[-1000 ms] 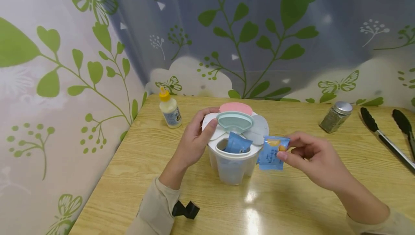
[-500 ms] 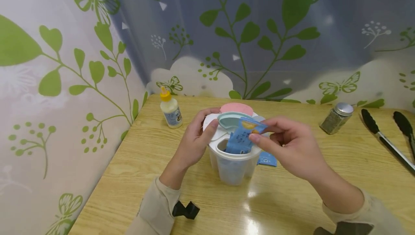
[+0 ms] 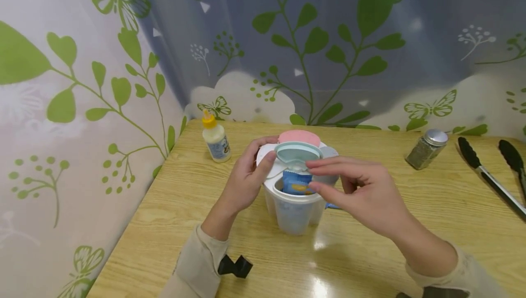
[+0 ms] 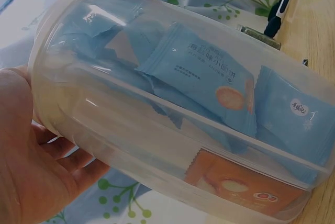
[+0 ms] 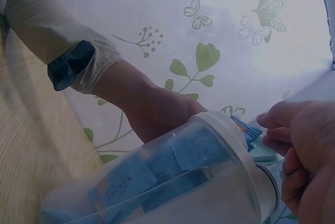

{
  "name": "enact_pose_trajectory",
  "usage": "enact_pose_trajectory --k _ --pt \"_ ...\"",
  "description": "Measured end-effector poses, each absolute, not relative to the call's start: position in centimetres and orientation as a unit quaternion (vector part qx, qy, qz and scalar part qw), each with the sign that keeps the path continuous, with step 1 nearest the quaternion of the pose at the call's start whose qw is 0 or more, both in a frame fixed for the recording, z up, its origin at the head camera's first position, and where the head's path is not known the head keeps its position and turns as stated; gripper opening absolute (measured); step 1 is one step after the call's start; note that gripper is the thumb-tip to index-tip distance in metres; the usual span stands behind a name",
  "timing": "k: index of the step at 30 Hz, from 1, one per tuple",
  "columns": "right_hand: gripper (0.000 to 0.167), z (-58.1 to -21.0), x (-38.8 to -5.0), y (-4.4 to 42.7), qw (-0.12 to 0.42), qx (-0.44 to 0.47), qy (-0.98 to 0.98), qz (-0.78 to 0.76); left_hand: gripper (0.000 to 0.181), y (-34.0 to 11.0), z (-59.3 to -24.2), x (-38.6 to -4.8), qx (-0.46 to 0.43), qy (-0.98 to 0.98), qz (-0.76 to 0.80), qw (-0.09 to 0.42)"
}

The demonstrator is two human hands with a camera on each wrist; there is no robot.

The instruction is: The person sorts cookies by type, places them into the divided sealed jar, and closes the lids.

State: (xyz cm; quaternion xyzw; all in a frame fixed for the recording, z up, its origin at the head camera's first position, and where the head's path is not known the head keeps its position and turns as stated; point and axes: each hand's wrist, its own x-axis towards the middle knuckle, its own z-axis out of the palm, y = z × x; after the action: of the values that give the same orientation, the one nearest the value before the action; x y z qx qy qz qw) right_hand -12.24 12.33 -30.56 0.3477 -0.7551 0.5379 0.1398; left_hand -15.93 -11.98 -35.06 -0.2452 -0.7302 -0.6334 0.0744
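A clear storage container (image 3: 295,218) with a white multi-flap lid stands on the table. My left hand (image 3: 245,181) grips its lid rim from the left. The pale green flap (image 3: 297,153) is raised, and a blue snack packet (image 3: 296,183) stands in the uncovered opening. Beside it, my right hand (image 3: 367,190) holds its thumb and fingers apart; whether a fingertip touches the packet I cannot tell. Through the wall in the left wrist view show several blue packets (image 4: 201,72) and an orange packet (image 4: 243,185) in another compartment.
Another blue packet (image 3: 332,206) lies partly hidden at the container's right. A yellow-capped bottle (image 3: 217,143) stands back left. To the right are a spice jar (image 3: 426,149) and black-tipped tongs (image 3: 489,177). A patterned curtain (image 3: 345,83) hangs behind the table.
My right hand carried a blue packet leftward from beside the container into the opening and let go of it, its fingers now spread. My left hand stayed on the lid.
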Motion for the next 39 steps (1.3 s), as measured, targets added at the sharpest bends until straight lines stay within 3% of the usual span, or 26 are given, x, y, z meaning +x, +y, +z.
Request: enact_pose_trajectory --k 4,16,25,39 --pt "0.033 -30.9 -12.2 13.2 0.143 0.357 -0.732 0.562 0.034 -12.0 -35.1 -15.9 -0.243 -0.731 -0.634 0.074" --pt "0.034 -33.7 -12.8 18.0 0.049 0.297 -0.689 0.659 0.035 -12.2 -35.3 -15.9 -0.241 -0.731 -0.634 0.076" --pt "0.024 -37.5 -14.3 20.0 -0.016 0.215 -0.766 0.605 0.035 -12.2 -35.1 -15.8 -0.237 -0.735 -0.631 0.077" --pt "0.033 -43.2 -16.9 20.8 -0.089 0.174 -0.837 0.511 0.037 -12.1 -35.3 -15.9 -0.246 -0.731 -0.632 0.074"
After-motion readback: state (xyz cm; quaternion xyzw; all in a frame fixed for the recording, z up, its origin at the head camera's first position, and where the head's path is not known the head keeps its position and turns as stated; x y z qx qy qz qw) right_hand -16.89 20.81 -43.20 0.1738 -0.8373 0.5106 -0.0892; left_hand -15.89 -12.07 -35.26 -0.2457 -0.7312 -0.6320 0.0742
